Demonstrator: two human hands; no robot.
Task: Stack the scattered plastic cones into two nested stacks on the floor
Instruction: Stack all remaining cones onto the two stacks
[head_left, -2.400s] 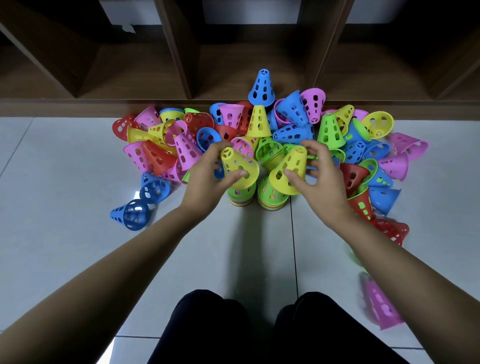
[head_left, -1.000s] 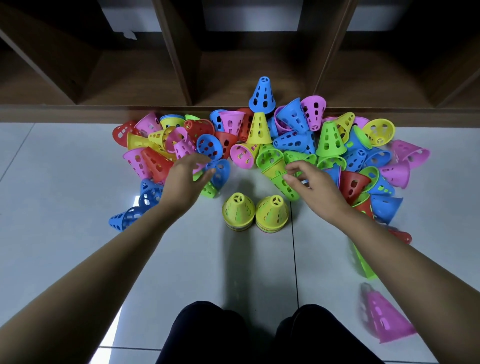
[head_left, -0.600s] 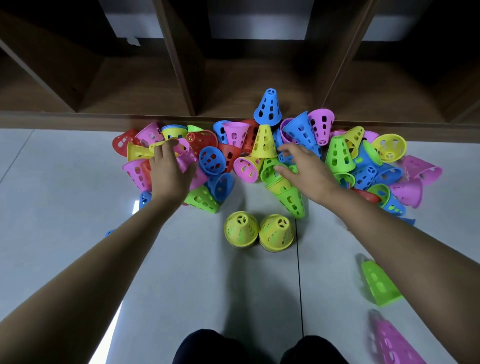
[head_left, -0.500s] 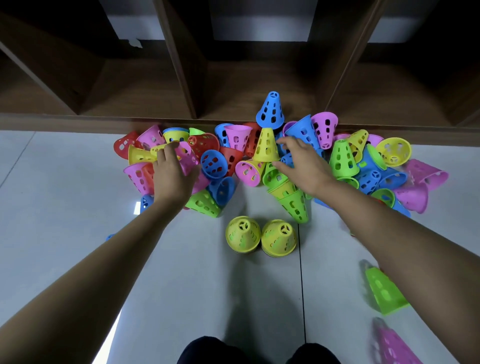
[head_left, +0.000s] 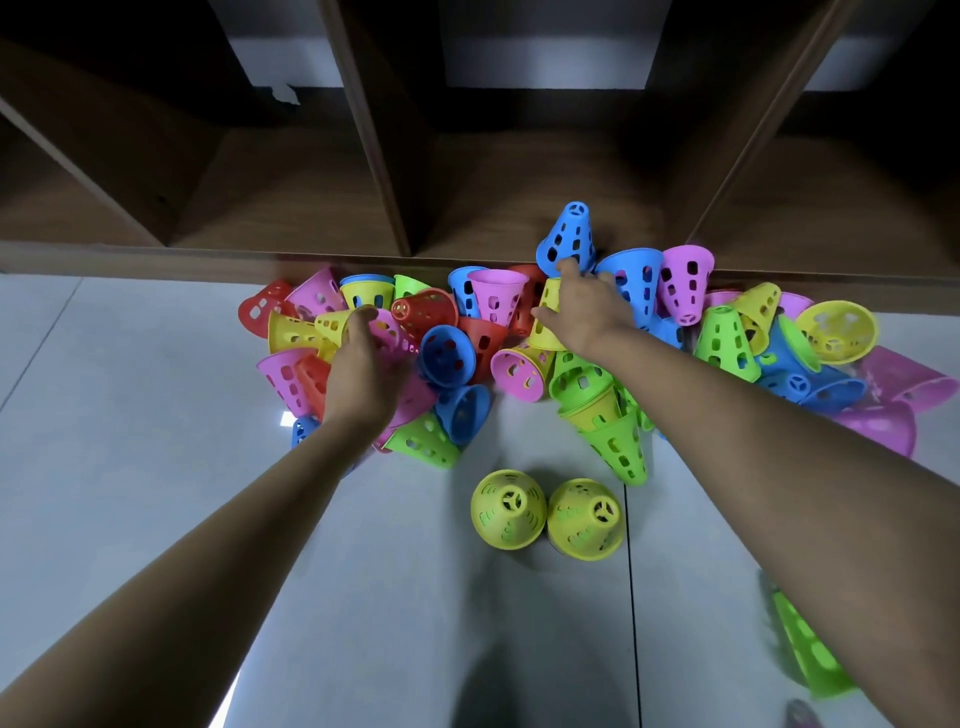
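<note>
- two nested stacks of plastic cones (head_left: 509, 512), yellow-green on top, stand side by side on the grey tiled floor (head_left: 130, 415), near the pile of scattered coloured cones (head_left: 488, 332), probably for easy reach.
- the right hand (head_left: 584, 312) is closed round an upright yellow plastic cone with holes (head_left: 545, 332) at the far middle of the pile; upright, it should lift straight.
- the left hand (head_left: 363, 374) lies over a pink plastic cone (head_left: 413, 397) at the pile's left; whether it grasps it, i cannot tell.

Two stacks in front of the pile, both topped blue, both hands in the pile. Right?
No: head view shows left stack and right stack topped yellow, not blue. Left hand and right hand are in the pile.
</note>
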